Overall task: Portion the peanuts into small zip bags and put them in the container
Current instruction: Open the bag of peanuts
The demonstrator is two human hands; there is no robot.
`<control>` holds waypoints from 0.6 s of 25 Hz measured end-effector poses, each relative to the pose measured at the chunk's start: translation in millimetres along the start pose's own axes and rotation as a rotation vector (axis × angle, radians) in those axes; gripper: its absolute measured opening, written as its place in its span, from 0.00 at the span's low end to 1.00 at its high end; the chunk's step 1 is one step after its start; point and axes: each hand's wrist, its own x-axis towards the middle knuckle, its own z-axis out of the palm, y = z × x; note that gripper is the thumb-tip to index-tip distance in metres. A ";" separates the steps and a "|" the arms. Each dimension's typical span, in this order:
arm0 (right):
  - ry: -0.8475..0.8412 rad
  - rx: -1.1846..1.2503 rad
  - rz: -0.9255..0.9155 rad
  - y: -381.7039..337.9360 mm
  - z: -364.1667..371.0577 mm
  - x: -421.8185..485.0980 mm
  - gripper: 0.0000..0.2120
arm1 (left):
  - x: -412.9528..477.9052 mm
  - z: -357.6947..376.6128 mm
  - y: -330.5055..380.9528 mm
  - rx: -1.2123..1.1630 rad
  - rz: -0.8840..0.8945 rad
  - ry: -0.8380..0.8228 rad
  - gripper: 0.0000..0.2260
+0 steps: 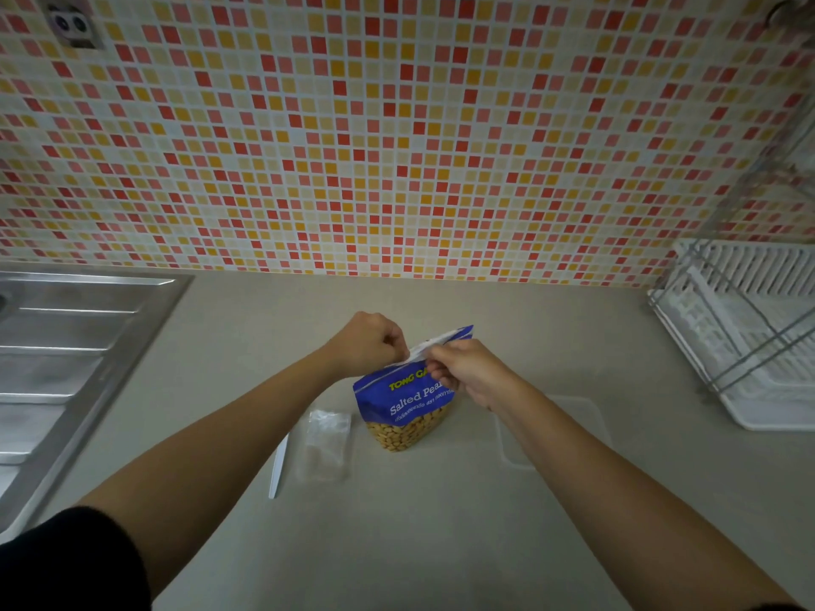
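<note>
Now the left hand (368, 343) and right hand (467, 374) are pinching the top edge of the upright peanut bag (403, 412) mid-tabletop (397, 531), at its 11 and 1 o'clock, equally near; zip bags (326, 443) are lying at 9 o'clock.

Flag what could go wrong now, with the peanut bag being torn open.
1. The left hand and right hand pinch the top of the tilted peanut bag; a sudden tear could scatter peanuts on the counter.
2. The right forearm crosses above the clear container and might knock it.
3. The zip bags lie close by and could be swept aside.
</note>
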 end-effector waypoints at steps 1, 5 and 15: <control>0.016 -0.009 0.007 -2.0 1.2 0.9 0.11 | -0.2 1.0 1.1 0.061 0.033 0.018 0.07; 0.036 -0.069 0.060 -10.8 2.4 -1.3 0.11 | -1.8 3.4 3.2 0.252 0.082 0.103 0.09; 0.066 -0.400 0.005 -15.2 -14.2 -28.3 0.09 | -4.5 -8.0 -1.5 0.250 0.135 0.091 0.09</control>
